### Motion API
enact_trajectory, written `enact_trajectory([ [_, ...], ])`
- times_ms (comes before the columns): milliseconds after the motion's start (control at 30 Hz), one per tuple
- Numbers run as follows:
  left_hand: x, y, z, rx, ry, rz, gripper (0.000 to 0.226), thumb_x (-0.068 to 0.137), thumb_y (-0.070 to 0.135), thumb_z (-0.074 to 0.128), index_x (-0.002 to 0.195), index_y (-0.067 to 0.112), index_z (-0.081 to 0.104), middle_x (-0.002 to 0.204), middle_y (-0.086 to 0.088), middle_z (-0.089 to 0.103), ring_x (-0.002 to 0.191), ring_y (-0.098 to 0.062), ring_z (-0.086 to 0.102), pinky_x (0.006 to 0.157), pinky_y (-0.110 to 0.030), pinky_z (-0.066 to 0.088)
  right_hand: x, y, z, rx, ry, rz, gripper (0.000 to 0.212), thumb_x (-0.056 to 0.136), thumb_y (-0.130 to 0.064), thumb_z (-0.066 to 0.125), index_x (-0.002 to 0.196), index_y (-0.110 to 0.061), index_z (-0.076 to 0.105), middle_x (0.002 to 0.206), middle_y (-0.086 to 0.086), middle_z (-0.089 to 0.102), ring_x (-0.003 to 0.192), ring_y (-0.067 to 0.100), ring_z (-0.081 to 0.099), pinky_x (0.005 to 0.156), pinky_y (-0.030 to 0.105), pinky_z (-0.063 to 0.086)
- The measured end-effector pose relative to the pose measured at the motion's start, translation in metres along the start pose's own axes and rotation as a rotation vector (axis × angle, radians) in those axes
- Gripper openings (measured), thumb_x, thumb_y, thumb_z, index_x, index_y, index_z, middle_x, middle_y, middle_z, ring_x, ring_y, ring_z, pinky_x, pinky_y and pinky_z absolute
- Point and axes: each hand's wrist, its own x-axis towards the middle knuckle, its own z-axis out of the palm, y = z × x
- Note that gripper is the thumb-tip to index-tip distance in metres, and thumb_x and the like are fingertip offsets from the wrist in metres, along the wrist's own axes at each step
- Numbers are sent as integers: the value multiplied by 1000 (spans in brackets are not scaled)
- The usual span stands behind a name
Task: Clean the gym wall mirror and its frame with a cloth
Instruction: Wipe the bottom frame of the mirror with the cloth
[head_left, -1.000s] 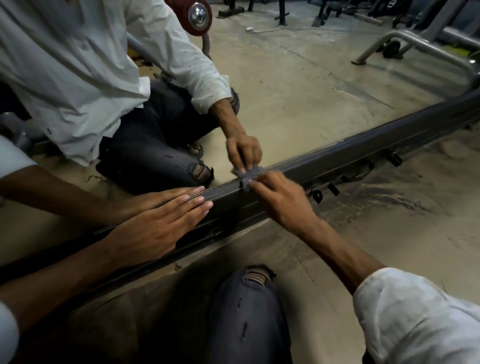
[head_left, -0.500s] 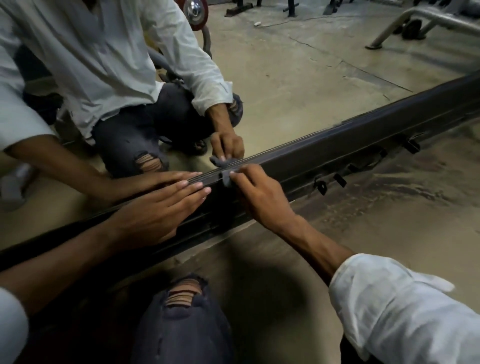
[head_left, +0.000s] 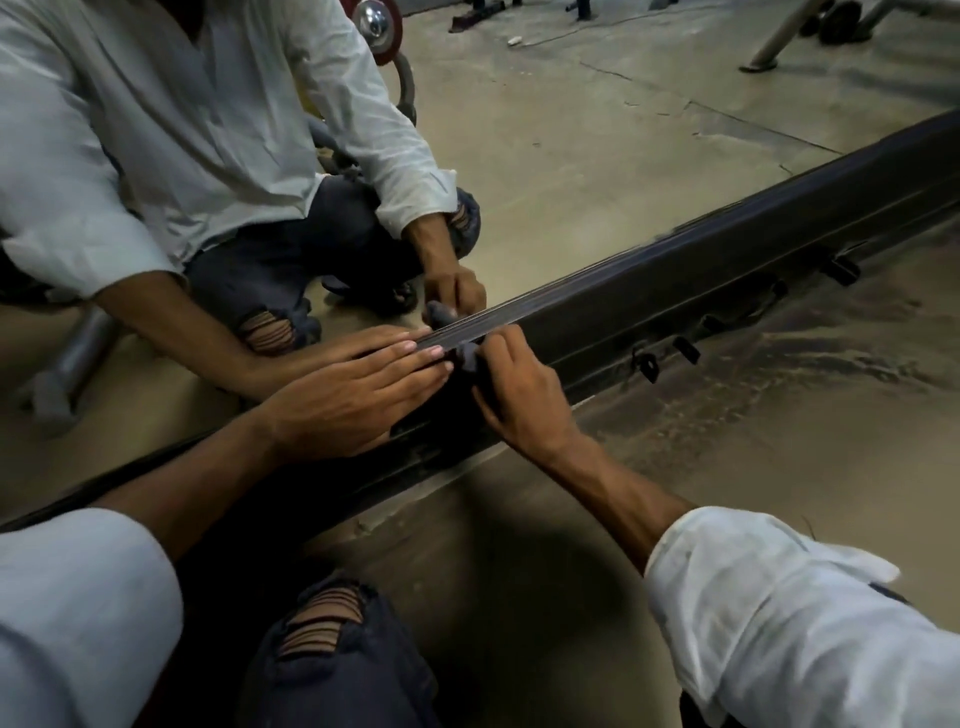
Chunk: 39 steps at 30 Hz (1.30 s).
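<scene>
Nearest, a knee (head_left: 322, 639) in torn dark jeans sits between two white sleeves (head_left: 779, 613), above the dusty floor (head_left: 779, 415). Beyond it the left hand (head_left: 348, 405) lies flat on the dark frame (head_left: 701, 280), its fingers (head_left: 410, 358) straight and holding nothing. Just beside it the right hand (head_left: 524, 405) curls its fingers (head_left: 501, 345), pinching a small dark cloth (head_left: 467, 358) against the frame's upper edge. Black clips (head_left: 647, 366) stick out from the frame farther right. Behind, the mirror (head_left: 597, 156) reflects the crouching person and both hands.
</scene>
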Motion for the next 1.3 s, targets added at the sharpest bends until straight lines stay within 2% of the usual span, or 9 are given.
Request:
enact_trajectory([
  [200,1,0,-4,-34,19,-22,89,95,33,66,166,0,24,174,-18,23,163,-34,19,133,-49,9,-3,13,-10,21,166,203,26,90,-11,65,104,-18,44,108,1,41,85,17,52,61,42,57],
  [367,2,0,-7,-44,9,-18,84,94,34,65,163,-1,32,174,-19,24,163,-34,18,133,-49,9,-18,-13,4,-5,-152,-128,18,100,-14,63,114,-12,51,113,6,48,80,23,58,61,38,58],
  [533,3,0,-8,-65,-1,-29,88,91,31,68,165,2,30,176,-14,22,164,-31,17,133,-47,11,-1,20,-26,-73,62,61,14,101,-22,57,103,-11,49,107,7,47,80,30,55,58,49,54],
  [700,26,2,-4,-21,-18,16,89,98,35,59,168,1,17,178,-16,9,165,-34,1,134,-49,2,17,48,-55,-53,398,446,18,98,-17,67,109,-7,56,115,6,48,89,9,51,73,40,60],
  [900,72,7,2,67,-12,7,90,93,39,66,163,-3,28,170,-26,27,161,-43,19,133,-53,-2,6,18,-51,-237,-49,-182,31,97,-17,64,127,-10,66,124,13,59,109,28,58,83,38,56],
  [967,70,8,5,83,-21,25,91,96,40,59,166,-3,19,174,-25,17,163,-42,7,133,-53,-5,13,38,-60,-283,24,-98,22,97,-18,71,119,-14,68,120,10,59,107,26,57,80,39,56],
  [1100,69,9,10,43,-43,38,89,103,37,46,168,0,-1,177,-21,-3,164,-38,-11,134,-52,-5,18,94,-93,-285,244,394,20,93,-8,70,111,-14,64,119,9,52,107,26,54,75,48,61],
  [1167,69,8,9,17,-50,32,86,104,36,43,168,0,-1,177,-21,-3,164,-38,-11,134,-52,-4,16,93,-92,-308,223,371,21,94,-9,69,113,-14,64,117,9,51,106,26,54,73,48,61],
  [1300,68,8,5,15,-51,19,82,103,36,41,168,-1,5,177,-21,1,164,-38,-9,134,-52,-5,11,51,-67,-251,71,52,27,97,-16,69,123,-15,67,117,8,55,104,22,55,70,33,54],
])
